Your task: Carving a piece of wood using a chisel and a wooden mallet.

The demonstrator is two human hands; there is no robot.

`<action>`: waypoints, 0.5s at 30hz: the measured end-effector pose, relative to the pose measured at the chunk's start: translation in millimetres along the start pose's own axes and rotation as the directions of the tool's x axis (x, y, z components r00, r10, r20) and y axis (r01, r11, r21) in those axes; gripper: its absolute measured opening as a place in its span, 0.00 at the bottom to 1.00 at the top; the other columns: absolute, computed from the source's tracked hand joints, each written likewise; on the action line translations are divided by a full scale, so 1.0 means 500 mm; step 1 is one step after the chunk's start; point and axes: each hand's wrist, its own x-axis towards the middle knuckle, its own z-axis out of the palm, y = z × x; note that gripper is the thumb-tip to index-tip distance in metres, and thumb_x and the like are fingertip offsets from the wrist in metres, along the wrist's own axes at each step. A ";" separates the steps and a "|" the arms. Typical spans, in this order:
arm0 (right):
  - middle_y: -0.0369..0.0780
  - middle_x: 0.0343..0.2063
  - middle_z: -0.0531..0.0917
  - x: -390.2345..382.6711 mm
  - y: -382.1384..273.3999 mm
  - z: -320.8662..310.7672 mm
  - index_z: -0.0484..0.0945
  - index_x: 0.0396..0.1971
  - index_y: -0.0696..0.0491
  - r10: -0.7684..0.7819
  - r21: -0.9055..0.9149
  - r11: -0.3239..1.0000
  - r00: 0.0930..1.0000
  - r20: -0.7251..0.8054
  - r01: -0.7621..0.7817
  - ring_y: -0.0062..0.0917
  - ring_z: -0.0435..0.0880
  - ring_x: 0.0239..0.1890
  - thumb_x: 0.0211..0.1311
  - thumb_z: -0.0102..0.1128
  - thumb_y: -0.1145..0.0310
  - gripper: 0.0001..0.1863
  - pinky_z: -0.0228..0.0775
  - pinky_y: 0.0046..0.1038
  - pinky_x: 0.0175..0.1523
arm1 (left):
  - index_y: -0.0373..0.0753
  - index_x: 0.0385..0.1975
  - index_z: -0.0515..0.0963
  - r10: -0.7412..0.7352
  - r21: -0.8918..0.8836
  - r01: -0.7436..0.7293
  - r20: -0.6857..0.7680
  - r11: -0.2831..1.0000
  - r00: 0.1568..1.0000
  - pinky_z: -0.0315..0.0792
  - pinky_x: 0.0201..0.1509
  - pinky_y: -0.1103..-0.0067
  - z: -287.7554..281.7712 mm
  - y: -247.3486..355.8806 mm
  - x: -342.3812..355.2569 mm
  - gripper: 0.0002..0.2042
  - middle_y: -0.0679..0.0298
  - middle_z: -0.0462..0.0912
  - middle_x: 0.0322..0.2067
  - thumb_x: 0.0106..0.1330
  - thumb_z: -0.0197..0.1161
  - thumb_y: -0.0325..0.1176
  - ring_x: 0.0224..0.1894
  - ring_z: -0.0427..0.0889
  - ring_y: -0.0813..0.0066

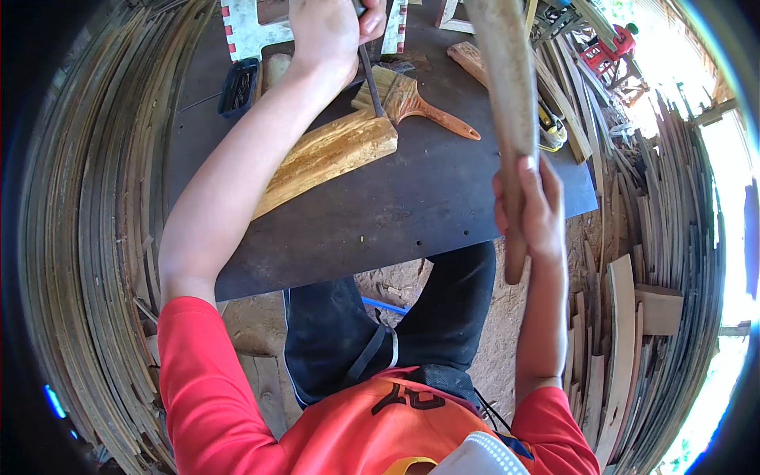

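Observation:
My left hand (332,32) is wrapped round the upper part of a metal chisel (372,89), whose lower end meets the end of a yellowish wooden block (321,162) lying on the dark tabletop. My right hand (537,206) grips a long wooden club (507,71), raised with its top beyond the upper edge of the view. A wide paintbrush (435,119) with an orange handle lies beside the block. A blue tray of small dark items (237,87) is left of my left forearm.
The dark table (364,237) also carries white stands (249,28), wooden pieces (467,63) and a yellow-black tool (550,127) partly behind the club. Piles of thin boards (111,237) flank me on both sides. A person in red (613,51) is in the background.

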 end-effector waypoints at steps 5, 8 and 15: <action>0.40 0.23 0.77 0.011 0.067 0.015 0.72 0.45 0.59 0.110 0.134 0.984 0.993 0.050 -0.116 0.21 0.73 0.11 0.79 0.49 0.52 0.21 0.64 0.23 0.15 | 0.43 0.32 0.71 -0.159 0.041 0.163 -0.095 0.986 0.983 0.51 0.14 0.81 0.000 -0.023 -0.001 0.28 0.72 0.64 0.14 0.79 0.40 0.63 0.11 0.58 0.82; 0.41 0.23 0.76 0.013 0.075 0.003 0.72 0.47 0.59 0.111 0.152 0.981 0.992 0.060 -0.119 0.21 0.73 0.11 0.80 0.48 0.51 0.22 0.64 0.23 0.15 | 0.42 0.34 0.72 -0.181 0.066 0.188 -0.100 0.980 0.978 0.52 0.15 0.83 -0.003 -0.030 0.001 0.28 0.73 0.64 0.17 0.80 0.38 0.61 0.14 0.59 0.83; 0.41 0.23 0.76 0.009 0.074 0.006 0.72 0.49 0.59 0.115 0.152 0.981 0.992 0.052 -0.122 0.22 0.74 0.12 0.80 0.48 0.51 0.23 0.64 0.23 0.15 | 0.42 0.33 0.67 -0.227 0.057 0.245 -0.224 0.968 0.948 0.53 0.17 0.83 -0.035 -0.051 0.013 0.26 0.73 0.63 0.19 0.81 0.37 0.59 0.16 0.57 0.84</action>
